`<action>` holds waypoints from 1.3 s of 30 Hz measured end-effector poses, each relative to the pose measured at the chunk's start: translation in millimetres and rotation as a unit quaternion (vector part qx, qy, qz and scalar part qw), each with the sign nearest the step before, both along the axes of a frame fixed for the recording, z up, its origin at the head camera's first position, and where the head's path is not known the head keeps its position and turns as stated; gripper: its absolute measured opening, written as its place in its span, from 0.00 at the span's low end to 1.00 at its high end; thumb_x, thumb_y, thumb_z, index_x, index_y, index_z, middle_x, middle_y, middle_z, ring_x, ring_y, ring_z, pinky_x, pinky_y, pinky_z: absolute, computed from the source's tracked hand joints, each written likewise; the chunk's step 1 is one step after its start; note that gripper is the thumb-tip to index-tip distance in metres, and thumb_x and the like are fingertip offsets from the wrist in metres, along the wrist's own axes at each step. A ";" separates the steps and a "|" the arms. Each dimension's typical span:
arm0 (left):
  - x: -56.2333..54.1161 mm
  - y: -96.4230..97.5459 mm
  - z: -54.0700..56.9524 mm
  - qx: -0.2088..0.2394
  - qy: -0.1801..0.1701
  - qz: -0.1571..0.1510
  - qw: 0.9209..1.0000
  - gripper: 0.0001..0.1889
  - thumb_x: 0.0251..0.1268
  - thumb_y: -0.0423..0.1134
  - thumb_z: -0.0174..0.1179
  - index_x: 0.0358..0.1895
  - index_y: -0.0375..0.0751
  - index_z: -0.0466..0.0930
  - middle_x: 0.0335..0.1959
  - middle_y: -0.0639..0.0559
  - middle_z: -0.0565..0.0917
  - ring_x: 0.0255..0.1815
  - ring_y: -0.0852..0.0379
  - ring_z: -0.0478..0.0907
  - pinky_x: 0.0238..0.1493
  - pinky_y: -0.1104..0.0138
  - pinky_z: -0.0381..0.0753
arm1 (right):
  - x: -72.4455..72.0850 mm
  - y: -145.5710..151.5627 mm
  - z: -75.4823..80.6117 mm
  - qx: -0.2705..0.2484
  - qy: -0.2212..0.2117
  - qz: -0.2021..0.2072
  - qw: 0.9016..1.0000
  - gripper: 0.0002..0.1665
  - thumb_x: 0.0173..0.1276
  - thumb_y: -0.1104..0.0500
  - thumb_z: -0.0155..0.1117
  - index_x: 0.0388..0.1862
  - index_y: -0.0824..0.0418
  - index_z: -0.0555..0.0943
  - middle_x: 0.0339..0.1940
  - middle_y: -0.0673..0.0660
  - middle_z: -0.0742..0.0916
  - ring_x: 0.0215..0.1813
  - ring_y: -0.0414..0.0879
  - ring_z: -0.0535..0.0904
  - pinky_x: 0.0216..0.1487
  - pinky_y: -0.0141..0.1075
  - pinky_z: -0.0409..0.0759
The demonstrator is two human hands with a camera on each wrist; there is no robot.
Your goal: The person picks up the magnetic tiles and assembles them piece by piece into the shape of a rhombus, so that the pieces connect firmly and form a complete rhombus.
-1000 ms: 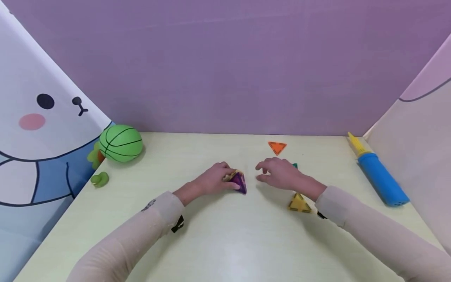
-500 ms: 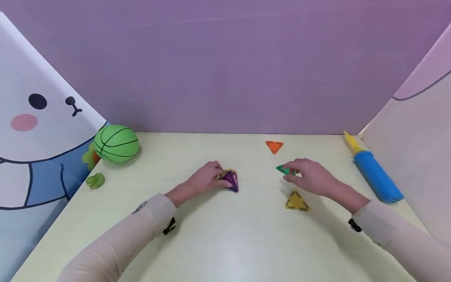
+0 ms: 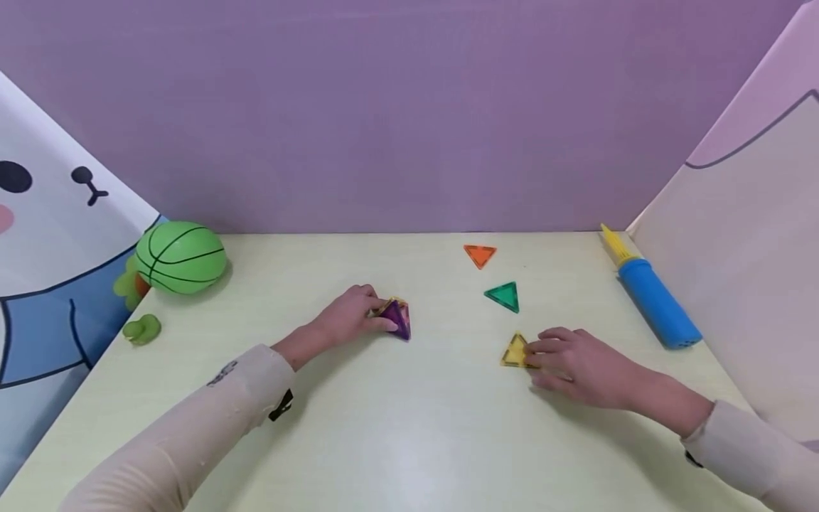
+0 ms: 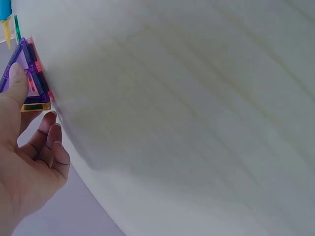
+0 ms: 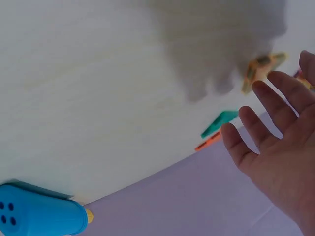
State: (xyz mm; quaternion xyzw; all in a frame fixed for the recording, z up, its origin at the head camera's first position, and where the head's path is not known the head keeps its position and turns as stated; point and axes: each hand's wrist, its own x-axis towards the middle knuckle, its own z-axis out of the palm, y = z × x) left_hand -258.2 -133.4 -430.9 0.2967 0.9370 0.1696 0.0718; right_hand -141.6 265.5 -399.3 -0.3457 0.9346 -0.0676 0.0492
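My left hand pinches a small pyramid of magnetic tiles, its thumb on the purple face. Pink and yellow tile edges show beside the purple one in the left wrist view, where the other fingers of the left hand curl below. My right hand reaches over a yellow triangle tile, fingertips overlapping its right side. In the right wrist view the fingers of that hand are spread and slightly bent, near the yellow tile. Farther back lie a green triangle tile and an orange one.
A green ball with black lines sits at the table's back left, a small green toy in front of it. At the right edge lies a blue pump with a yellow nozzle. A purple wall stands behind the table.
My right hand has moved from beside the pyramid, past the green tile, to the yellow tile, uncovering the green one. The left hand keeps its hold on the pyramid. The head view has shifted slightly.
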 end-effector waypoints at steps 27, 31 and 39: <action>9.9 2.4 5.4 0.024 0.076 -0.006 0.997 0.39 0.68 0.57 0.61 0.76 0.40 0.64 0.56 0.42 0.77 0.51 0.49 0.75 0.55 0.57 0.78 | -19.8 -64.1 -16.1 0.020 -0.017 0.052 0.998 0.32 0.74 0.40 0.59 0.73 0.50 0.73 0.76 0.53 0.73 0.78 0.61 0.62 0.70 0.61 0.65; 24.0 17.6 22.0 0.044 0.230 -0.077 0.969 0.34 0.71 0.51 0.61 0.75 0.43 0.64 0.59 0.43 0.79 0.59 0.47 0.76 0.63 0.54 0.76 | -21.8 -62.1 -13.5 0.004 -0.029 0.050 0.998 0.32 0.74 0.39 0.59 0.72 0.49 0.74 0.75 0.53 0.74 0.77 0.62 0.62 0.70 0.62 0.65; 64.1 68.0 32.8 -0.127 0.133 -0.238 0.954 0.30 0.78 0.60 0.45 0.75 0.51 0.65 0.74 0.52 0.70 0.76 0.51 0.64 0.73 0.52 0.68 | -67.7 -36.3 8.0 -0.071 -0.023 -0.057 0.996 0.23 0.70 0.53 0.67 0.61 0.62 0.82 0.59 0.62 0.85 0.61 0.60 0.77 0.60 0.58 0.77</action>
